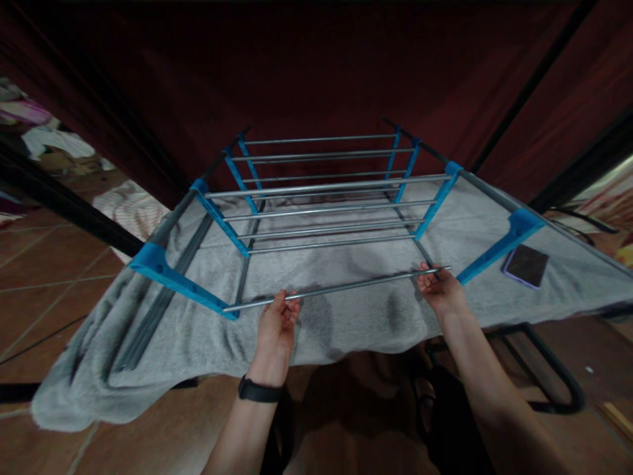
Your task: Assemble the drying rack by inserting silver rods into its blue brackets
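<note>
A thin grey metal rod (346, 286) lies across both my hands in front of a rack. My left hand (279, 316) grips it with thumb and fingers near its left end, which meets the foot of the front left blue bracket (182, 285). Close to the rod's right end, my right hand (440, 288) holds it between thumb and fingers, beside the lower end of the front right blue bracket (494, 253). Behind, several metal rods (326, 210) span the rack's other blue brackets. A black band (260, 390) circles my left wrist.
Grey cloth (346, 336) covers the surface under the rack. Several loose grey tubes (163, 303) lie along its left side. A phone (527, 265) rests at the right. Dark red curtain (316, 72) hangs behind, and a black metal frame (558, 369) stands below right.
</note>
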Motion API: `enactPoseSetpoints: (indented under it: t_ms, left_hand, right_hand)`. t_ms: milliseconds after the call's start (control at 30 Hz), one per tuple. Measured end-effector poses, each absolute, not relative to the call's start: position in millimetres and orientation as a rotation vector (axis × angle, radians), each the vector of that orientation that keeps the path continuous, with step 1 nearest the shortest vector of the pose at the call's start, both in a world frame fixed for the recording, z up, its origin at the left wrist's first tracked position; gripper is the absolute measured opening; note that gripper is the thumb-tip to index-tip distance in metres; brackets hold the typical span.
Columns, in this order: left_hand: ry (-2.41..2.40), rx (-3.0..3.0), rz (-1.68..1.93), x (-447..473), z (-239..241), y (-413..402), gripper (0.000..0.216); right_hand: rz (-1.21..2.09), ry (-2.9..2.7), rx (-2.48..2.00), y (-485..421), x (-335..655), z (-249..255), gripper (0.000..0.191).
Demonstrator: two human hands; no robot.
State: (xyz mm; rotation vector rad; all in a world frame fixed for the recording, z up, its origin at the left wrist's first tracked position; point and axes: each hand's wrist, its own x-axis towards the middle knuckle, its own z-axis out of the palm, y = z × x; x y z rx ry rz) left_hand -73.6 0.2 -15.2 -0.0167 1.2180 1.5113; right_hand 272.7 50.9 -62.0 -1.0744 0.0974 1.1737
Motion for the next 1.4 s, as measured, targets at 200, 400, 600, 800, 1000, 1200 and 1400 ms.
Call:
enactPoseSetpoints:
  t_ms: [200,400,600,800,1000,1200,1400]
  left_hand:
    - [1.213,-0.020,1.514,-71,-15,-1,0.019]
    - [1.219,-0.018,1.515,-72,-13,-1,0.019]
    - [1.235,0.005,1.526,-74,-14,1,0.019]
    - [1.231,0.044,1.534,-72,-20,0,0.016]
    - [1.239,0.062,1.517,-72,-23,0,0.016]
    - [1.262,0.034,1.475,-71,-20,0,0.020]
    - [1.219,-0.069,1.383,-72,-22,4,0.020]
  right_hand:
    - [1.204,0.117,-1.059,49,265,-55,0.031]
    - [1.199,0.113,-1.064,50,265,-56,0.030]
    - [1.185,0.131,-1.055,50,268,-58,0.026]
    - [1.213,0.141,-1.048,49,267,-56,0.029]
    - [1.234,0.126,-1.039,50,265,-57,0.031]
    - [1.270,0.092,-1.074,51,261,-59,0.032]
    - [1.337,0.076,-1.101,52,257,-62,0.031]
